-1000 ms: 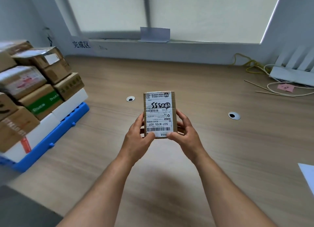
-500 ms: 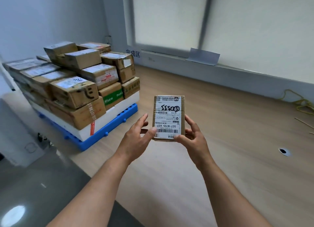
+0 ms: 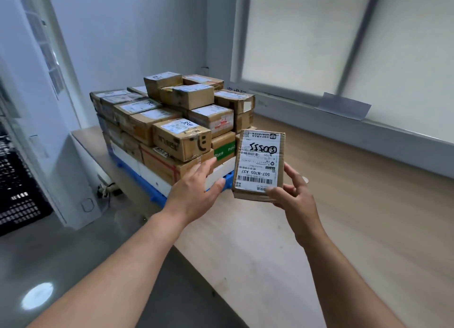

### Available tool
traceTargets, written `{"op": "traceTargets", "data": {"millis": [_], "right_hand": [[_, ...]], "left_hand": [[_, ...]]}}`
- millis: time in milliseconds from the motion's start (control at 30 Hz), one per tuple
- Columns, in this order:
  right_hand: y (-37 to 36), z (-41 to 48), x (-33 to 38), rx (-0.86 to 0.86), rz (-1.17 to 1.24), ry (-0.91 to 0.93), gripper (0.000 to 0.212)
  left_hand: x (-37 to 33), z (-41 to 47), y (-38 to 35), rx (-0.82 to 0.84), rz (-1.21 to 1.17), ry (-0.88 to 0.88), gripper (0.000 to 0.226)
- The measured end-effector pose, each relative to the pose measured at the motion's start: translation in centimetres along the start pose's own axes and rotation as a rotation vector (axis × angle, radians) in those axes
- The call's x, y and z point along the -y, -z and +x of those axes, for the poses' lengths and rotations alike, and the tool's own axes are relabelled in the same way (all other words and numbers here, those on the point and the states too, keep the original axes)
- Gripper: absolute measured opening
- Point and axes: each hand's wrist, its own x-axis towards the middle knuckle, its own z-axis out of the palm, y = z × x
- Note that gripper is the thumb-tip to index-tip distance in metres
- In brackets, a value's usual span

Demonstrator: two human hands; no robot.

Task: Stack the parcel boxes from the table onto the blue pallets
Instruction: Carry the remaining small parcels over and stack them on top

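1. Small brown cardboard parcel [image 3: 258,165] with a white barcode label, held upright in the air and gripped at its lower end by the right hand [image 3: 292,200].
2. Left hand [image 3: 196,192] spread, holding nothing, just beside it.
3. Behind them, stacked cardboard boxes [image 3: 181,141] on a blue plastic pallet [image 3: 157,195].

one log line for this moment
stage: carrying | right hand: holds small box | left hand: open, beside box | blue pallet: loaded with parcels, ahead left
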Motion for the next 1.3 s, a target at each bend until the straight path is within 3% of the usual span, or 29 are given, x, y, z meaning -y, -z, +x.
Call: {"op": "traceTargets", "data": {"millis": [667, 1300], "right_hand": [[-8.0, 13.4, 2.6, -0.072, 0.002, 0.054, 0.073], [-12.1, 24.2, 2.5, -0.121, -0.045, -0.038, 0.084]], "left_hand": [[6.5, 12.7, 4.6, -0.069, 0.324, -0.132, 0.061], [11.6, 25.8, 5.4, -0.049, 0.328, -0.261, 0.061]]}}
